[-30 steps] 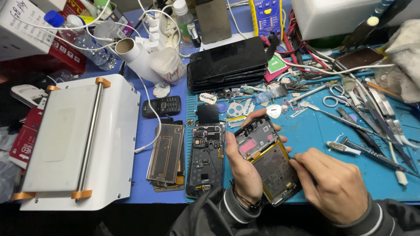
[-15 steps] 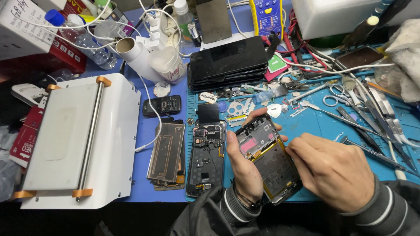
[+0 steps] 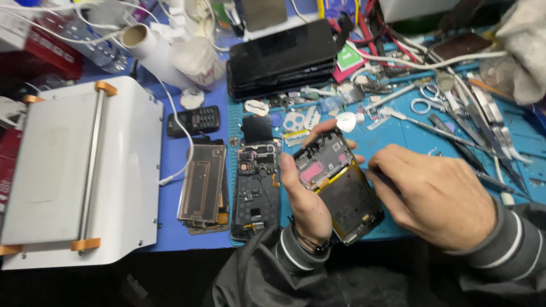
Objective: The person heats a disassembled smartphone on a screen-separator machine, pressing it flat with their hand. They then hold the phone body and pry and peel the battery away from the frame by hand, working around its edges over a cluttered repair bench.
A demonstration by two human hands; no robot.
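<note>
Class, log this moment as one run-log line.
left hand: grips opened phone | right hand: fingertips at phone's right edge | below: blue mat | beside: dismantled phone

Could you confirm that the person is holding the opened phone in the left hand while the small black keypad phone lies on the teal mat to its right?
Not quite. The left hand does hold the opened phone, but the head view shows the small black keypad phone lying to its left, on the blue surface beside the white machine.

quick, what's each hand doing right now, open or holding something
Left hand: closed around the opened black smartphone with exposed internals, holding it up.
Right hand: fingers curled, tips at the phone's right edge; whether it pinches a tool cannot be told.
</note>
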